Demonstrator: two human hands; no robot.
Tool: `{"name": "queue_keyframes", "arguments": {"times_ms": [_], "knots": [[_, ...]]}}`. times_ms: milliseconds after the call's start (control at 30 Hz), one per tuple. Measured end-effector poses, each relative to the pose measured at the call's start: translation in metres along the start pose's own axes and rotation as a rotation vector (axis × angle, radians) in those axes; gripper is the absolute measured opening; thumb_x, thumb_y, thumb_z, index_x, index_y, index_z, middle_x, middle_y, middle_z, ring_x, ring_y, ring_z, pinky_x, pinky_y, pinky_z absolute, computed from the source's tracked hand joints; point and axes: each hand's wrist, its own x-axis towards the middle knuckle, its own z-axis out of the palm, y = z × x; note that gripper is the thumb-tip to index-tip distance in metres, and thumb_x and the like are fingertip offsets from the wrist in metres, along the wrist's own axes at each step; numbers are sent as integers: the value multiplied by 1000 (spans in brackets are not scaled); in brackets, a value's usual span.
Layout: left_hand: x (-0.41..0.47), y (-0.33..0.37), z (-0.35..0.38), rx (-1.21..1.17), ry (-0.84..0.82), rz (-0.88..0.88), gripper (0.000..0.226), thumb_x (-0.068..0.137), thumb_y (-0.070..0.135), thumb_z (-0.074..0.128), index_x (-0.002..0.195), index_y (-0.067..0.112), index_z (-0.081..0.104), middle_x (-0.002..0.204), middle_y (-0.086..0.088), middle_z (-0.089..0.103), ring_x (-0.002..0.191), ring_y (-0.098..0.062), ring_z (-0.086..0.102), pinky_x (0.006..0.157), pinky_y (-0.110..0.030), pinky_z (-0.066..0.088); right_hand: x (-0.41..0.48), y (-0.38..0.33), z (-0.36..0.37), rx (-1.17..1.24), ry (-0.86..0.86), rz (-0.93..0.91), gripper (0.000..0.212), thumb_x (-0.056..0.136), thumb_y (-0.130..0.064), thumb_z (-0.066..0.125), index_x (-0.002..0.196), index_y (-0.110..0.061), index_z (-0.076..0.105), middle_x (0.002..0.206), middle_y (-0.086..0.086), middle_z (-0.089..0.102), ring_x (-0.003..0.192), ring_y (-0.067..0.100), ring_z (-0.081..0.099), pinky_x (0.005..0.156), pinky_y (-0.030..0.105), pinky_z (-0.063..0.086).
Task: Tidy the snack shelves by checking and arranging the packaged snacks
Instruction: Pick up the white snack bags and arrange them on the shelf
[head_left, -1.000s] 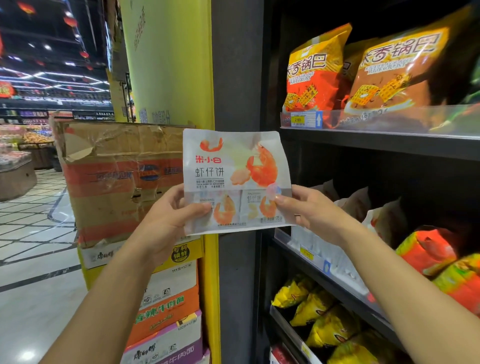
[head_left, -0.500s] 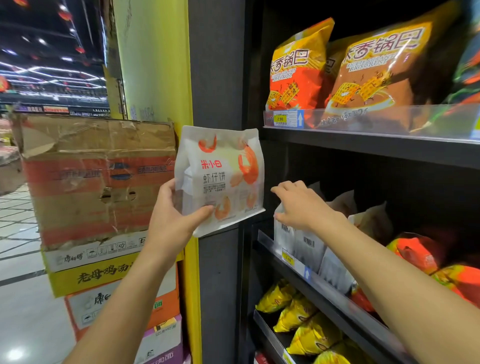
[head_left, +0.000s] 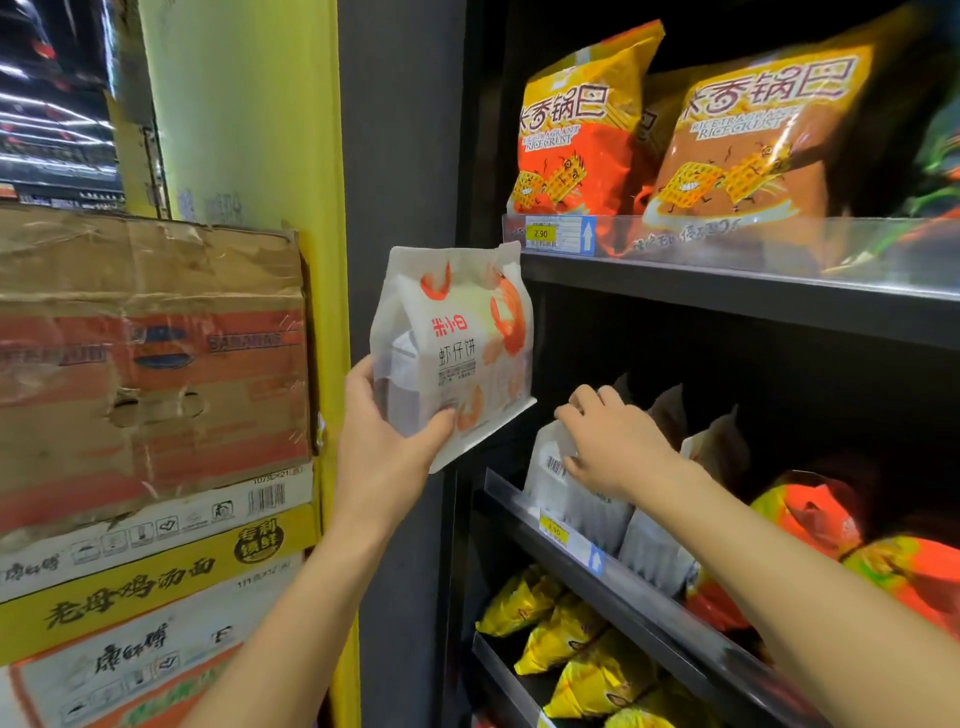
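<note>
My left hand (head_left: 384, 441) grips a white shrimp-cracker bag (head_left: 457, 343) by its lower left corner, upright, in front of the shelf's left post. My right hand (head_left: 613, 441) reaches into the middle shelf (head_left: 623, 587) and rests on the top of a matching white bag (head_left: 566, 499) standing at the shelf's left end, fingers curled over its top edge. More white bags (head_left: 654, 551) stand behind it to the right.
Orange rice-crust bags (head_left: 582, 135) fill the upper shelf (head_left: 727, 291). Orange-and-yellow packs (head_left: 810, 514) lie right on the middle shelf, yellow packs (head_left: 561, 634) on the lower one. Stacked cardboard boxes (head_left: 150, 364) and a yellow pillar (head_left: 249, 130) stand to the left.
My right hand let go of the held bag and moved down to the white bag on the middle shelf. My left hand turned the held bag and carries it alone.
</note>
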Motion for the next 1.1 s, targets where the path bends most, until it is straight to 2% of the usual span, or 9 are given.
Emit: {"name": "queue_keyframes", "arguments": {"times_ms": [67,133,200,267,333,467,567,767,1100], "knots": [[-6,-2,5,-9,20,10,79,80,12,90,141,29,43,136,9,56,125,-5,55,82,3,43,-9,4,-1,18,-4,6,61,100,-45,60,153,-22,41,152,4,40,132,24,45,93,31,52],[-17,-7,10,-13,31,8,81,79,11,90,143,26,43,133,13,54,119,4,54,81,5,41,-17,7,-2,28,-9,15,61,101,-45,59,154,-23,39,153,3,40,132,23,45,92,29,50],[-30,-17,15,-39,26,-13,83,78,12,91,144,27,42,127,23,52,116,19,50,80,3,43,-22,9,-3,36,-8,27,61,100,-45,59,154,-24,40,152,3,40,131,22,46,91,29,49],[-39,-29,22,-53,18,-31,85,77,12,91,143,29,42,125,34,48,116,24,46,84,-3,44,-25,11,-3,37,-5,31,61,100,-46,59,154,-25,40,152,2,41,130,22,47,90,30,49],[-43,-38,29,-42,-5,-53,86,76,13,91,143,33,40,126,35,48,121,15,49,93,-13,45,-27,12,-4,31,-3,32,61,99,-46,59,153,-24,41,150,2,42,128,22,47,89,31,51],[-40,-48,42,5,-48,-67,88,77,14,91,138,44,36,135,19,50,129,-3,48,99,-26,49,-29,12,-4,17,-13,27,60,99,-45,59,152,-23,41,147,3,43,125,23,48,86,30,49],[-30,-52,55,25,-67,-53,84,78,15,91,139,39,38,136,17,50,127,-3,48,100,-27,50,-29,13,-3,9,-13,19,58,99,-45,57,150,-22,43,144,4,44,121,23,49,85,30,50],[-14,-57,88,101,-135,5,84,80,23,86,146,33,36,140,18,48,126,-4,49,101,-36,54,-29,14,-1,-7,-20,13,59,100,-47,56,150,-21,41,145,6,43,124,26,48,92,37,53],[9,-81,138,226,-225,17,83,89,27,82,155,26,32,151,4,49,135,-19,52,107,-44,53,-30,14,-2,-15,-14,-6,57,100,-47,55,149,-21,41,146,6,42,125,27,49,93,37,52]]}}
